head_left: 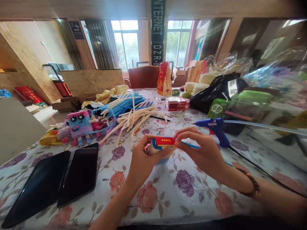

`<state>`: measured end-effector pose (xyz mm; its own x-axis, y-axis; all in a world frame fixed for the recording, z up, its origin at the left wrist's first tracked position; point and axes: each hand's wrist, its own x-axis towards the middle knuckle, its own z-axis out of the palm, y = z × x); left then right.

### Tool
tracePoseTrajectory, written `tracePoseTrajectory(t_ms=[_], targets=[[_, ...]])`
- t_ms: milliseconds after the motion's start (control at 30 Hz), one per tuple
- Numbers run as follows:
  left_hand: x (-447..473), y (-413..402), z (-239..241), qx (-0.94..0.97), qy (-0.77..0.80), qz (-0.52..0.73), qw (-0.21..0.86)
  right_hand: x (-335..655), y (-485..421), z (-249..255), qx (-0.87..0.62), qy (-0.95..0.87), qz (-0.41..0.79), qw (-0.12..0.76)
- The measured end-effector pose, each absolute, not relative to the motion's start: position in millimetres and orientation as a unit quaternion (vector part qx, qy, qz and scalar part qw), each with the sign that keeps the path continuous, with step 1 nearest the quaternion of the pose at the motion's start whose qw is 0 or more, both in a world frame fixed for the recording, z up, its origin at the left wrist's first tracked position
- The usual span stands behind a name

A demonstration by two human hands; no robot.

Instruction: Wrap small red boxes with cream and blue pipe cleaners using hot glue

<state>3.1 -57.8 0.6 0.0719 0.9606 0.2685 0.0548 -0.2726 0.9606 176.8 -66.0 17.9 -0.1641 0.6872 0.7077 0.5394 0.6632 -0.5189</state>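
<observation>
My left hand (146,159) is closed around a small box (165,141) with a red face and yellow lettering. Cream and blue fuzzy stems wrap the box's sides below that face. At the box's right end, my right hand (200,150) pinches a blue pipe cleaner (189,145), whose tail runs back under the palm toward the wrist. Behind the hands lies a pile of pipe cleaners, with blue stems (127,103) and cream stems (134,119). A blue glue gun (217,127) rests to the right of my right hand.
Two dark tablets (79,174) lie at left. Beyond them sits a finished-looking blue and purple fuzzy doll (78,126). Stacked red boxes (176,104), a red and cream paper bag (164,78), a green carton (217,108) and a black plastic bag (216,91) stand farther back.
</observation>
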Motion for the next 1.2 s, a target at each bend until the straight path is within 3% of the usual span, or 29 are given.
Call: tracePoseTrajectory(t_ms=[267,467,867,1000,1200], targets=[[4,-56,-2,0.59,0.423,0.537,0.43,181,-64,24,-0.479,-0.694,0.164,0.512],[4,-56,-5,0.627,0.423,0.542,0.367,182,-59,21,-0.471,-0.709,0.1,0.515],[0,-54,-8,0.704,0.352,0.568,0.242,183,-54,12,-0.334,-0.795,0.12,0.492],[1,-54,-9,0.715,0.322,0.586,0.207,194,-46,14,-0.388,-0.767,0.172,0.482],[2,-56,-8,0.736,0.3,0.59,0.138,205,-41,22,-0.473,-0.737,0.097,0.472]])
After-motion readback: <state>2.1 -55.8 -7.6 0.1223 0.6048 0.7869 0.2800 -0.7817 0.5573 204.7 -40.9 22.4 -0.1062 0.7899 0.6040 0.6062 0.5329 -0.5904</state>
